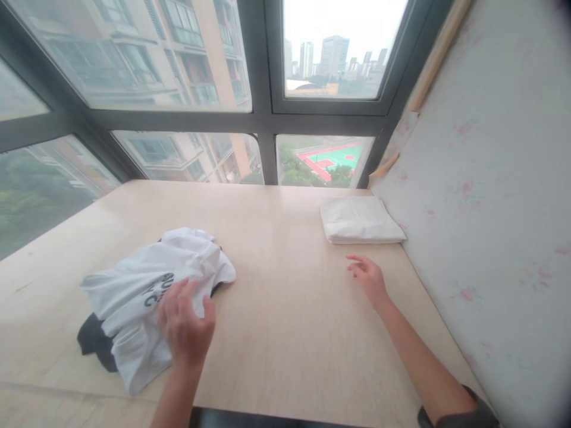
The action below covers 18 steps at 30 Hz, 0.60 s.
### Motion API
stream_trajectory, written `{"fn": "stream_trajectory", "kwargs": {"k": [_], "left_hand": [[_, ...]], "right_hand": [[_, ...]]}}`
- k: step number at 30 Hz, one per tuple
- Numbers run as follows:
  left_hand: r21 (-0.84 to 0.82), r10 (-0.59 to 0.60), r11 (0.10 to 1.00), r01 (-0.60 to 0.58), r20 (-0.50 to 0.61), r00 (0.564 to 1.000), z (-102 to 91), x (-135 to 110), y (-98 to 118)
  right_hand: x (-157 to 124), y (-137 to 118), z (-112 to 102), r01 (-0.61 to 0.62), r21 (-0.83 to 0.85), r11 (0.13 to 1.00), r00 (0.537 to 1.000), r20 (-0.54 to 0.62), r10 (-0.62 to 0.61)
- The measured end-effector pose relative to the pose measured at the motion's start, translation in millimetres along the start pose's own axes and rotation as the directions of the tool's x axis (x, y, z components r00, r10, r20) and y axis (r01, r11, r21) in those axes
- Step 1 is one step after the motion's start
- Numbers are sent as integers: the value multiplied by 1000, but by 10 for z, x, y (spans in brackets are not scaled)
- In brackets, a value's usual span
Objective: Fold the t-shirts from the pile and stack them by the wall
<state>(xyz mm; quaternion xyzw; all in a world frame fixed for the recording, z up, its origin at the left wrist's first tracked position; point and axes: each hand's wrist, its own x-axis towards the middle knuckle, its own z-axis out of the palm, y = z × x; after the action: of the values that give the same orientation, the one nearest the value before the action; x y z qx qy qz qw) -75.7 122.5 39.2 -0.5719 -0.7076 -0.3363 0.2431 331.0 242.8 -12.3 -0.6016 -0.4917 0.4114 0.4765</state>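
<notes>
A rumpled white T-shirt [134, 297] with black lettering lies on the left of the wooden tabletop [276, 309]. Dark cloth [96, 342] sticks out from under its lower left side. Over the lettered part is my left hand [187, 321], fingers apart and holding nothing; whether it touches the fabric I cannot tell. My right hand [368, 276] is above the right part of the tabletop, its fingers loosely extended with nothing in them. Just beyond it sits a folded white cloth [361, 220], apart from the fingers.
Dark-framed windows [263, 122] rise behind the far edge of the tabletop. A wall with flowered paper [482, 226] runs along the right side, its paper peeling near the window corner. A dark strip [267, 418] shows below the near edge.
</notes>
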Motion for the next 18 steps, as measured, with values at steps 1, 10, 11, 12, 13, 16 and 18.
{"fn": "stream_trajectory", "kwargs": {"k": [1,10,11,12,13,16,18], "left_hand": [[-82,20,996,-18,24,1000,9,-89,156],[-636,180,744,204,484,856,421,-583,1078],[-628,140,737,251,506,851,434,-573,1069],[-617,105,733,288,520,848,437,-563,1052],[-608,80,731,309,526,847,434,-555,1033],[-595,77,741,311,536,841,418,-553,1007],[-586,100,753,299,552,828,418,-560,1020]], "right_hand": [[145,-29,-83,60,-82,995,995,-74,-66],[1629,-376,-442,469,-734,491,883,373,-286],[1723,-372,-444,471,-741,479,882,396,-255],[1794,-357,-444,472,-753,458,881,417,-221],[1841,-332,-442,472,-767,435,881,434,-189],[1860,-242,-422,474,-802,364,878,461,-127],[1805,-203,-398,474,-821,317,879,463,-116]]}}
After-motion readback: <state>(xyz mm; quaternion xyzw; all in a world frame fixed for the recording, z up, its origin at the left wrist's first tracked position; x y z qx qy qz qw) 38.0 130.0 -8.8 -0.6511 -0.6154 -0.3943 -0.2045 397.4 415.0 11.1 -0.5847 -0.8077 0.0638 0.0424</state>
